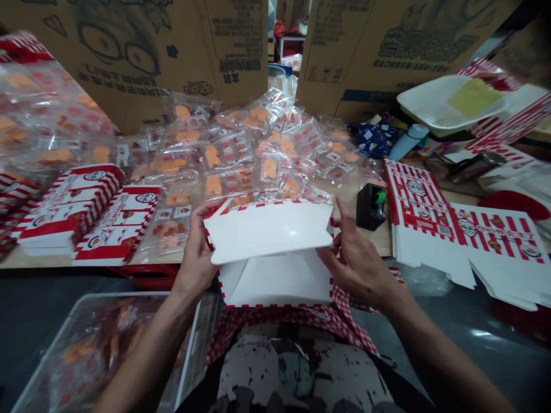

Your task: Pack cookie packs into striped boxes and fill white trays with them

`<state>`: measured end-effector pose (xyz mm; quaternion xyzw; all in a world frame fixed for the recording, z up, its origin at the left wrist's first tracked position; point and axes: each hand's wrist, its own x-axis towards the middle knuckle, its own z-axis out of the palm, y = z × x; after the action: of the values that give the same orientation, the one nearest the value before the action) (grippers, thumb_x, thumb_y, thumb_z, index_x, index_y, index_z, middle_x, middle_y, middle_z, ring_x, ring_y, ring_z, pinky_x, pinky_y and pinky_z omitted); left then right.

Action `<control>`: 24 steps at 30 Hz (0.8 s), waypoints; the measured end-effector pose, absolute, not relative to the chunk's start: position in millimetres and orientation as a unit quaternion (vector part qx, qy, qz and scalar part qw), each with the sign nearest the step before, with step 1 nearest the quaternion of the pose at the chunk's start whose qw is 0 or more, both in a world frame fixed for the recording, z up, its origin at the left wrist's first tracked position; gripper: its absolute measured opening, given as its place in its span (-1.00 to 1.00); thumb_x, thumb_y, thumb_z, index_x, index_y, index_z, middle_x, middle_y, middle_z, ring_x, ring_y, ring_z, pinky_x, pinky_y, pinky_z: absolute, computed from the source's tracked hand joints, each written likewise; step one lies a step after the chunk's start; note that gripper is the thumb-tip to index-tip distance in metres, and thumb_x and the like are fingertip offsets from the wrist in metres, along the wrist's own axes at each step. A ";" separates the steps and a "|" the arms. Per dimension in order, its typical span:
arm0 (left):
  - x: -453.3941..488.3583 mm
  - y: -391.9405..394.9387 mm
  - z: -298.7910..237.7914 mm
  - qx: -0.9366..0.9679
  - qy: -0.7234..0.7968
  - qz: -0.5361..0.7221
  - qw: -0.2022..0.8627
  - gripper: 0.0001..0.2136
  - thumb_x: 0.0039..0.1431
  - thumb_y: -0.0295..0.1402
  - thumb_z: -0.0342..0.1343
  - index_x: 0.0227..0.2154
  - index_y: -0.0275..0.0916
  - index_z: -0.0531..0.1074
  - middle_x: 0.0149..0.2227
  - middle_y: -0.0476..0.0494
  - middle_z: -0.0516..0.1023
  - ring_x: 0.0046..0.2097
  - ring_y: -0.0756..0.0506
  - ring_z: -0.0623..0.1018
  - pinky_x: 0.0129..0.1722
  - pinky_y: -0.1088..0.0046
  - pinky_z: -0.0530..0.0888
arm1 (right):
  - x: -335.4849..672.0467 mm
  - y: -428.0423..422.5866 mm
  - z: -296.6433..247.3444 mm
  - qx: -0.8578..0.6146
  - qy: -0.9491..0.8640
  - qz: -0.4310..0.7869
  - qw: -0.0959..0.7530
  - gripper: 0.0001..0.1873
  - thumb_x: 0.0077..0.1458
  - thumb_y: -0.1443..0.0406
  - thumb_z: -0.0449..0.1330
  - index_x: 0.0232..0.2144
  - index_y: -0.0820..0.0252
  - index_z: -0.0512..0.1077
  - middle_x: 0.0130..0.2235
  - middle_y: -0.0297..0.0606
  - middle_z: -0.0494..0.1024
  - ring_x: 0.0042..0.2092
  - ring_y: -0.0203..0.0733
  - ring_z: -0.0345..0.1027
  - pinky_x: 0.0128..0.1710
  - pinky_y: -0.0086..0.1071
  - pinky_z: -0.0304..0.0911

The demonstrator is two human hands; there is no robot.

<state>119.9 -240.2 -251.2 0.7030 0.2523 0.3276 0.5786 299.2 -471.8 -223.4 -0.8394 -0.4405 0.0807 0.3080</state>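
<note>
A red-and-white striped cardboard box (275, 281) is held over my lap at the table's front edge, its white inside facing me and its flap (271, 232) tilted over the opening. My left hand (198, 246) grips the box's left side, thumb along the edge. On the opposite side, my right hand (346, 246) holds the right edge, with the index finger raised along the corner. Some fingers of both hands are hidden behind the cardboard. Just beyond the box lie clear plastic packets (269, 166) with orange pieces inside.
Flat striped boxes are stacked at left (118, 223) and more flat cartons (419, 195) lie at right. A black tape dispenser (370, 207) stands beside my right hand. Large brown cartons (172, 51) wall the back. A plastic bin (81, 338) of packets sits lower left.
</note>
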 end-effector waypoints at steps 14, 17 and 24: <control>148.5 -203.0 -231.5 0.701 0.180 0.266 0.636 -0.55 0.05 -0.14 0.26 0.02 -0.10 0.42 0.29 -0.20 0.39 0.21 -0.35 0.47 0.09 0.14 0.52 | 355.9 -393.7 -153.4 -0.610 -0.788 0.035 0.076 -0.07 0.06 0.58 0.19 0.33 -0.36 0.21 0.46 -0.40 0.08 0.38 0.14 0.12 0.29 0.19 0.11; 142.7 -189.3 -224.3 0.723 0.145 0.213 0.641 -0.51 0.15 0.00 0.16 0.06 -0.13 0.48 0.25 -0.22 0.45 0.23 -0.38 0.46 0.18 0.09 0.46 | 355.1 -394.4 -176.6 -0.617 -0.784 -0.005 0.071 0.07 -0.08 0.62 0.24 0.37 -0.33 0.16 0.47 -0.27 0.04 0.42 0.31 -0.01 0.30 0.33 -0.01; 134.4 -167.7 -174.1 0.861 0.068 0.033 0.503 -0.21 -0.10 0.04 0.43 0.24 0.00 0.40 0.28 -0.12 0.45 0.29 -0.39 0.41 0.28 0.09 0.36 | 375.5 -406.8 -151.5 -0.619 -0.762 0.122 0.144 -0.10 0.13 0.37 0.25 0.44 -0.09 0.05 0.37 -0.15 0.28 0.31 0.14 0.27 0.20 0.02 0.31</control>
<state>134.4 -167.7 -174.1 0.8609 0.0679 0.0326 0.5032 375.5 -406.8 -151.5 -0.6192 -0.7623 0.1215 0.1440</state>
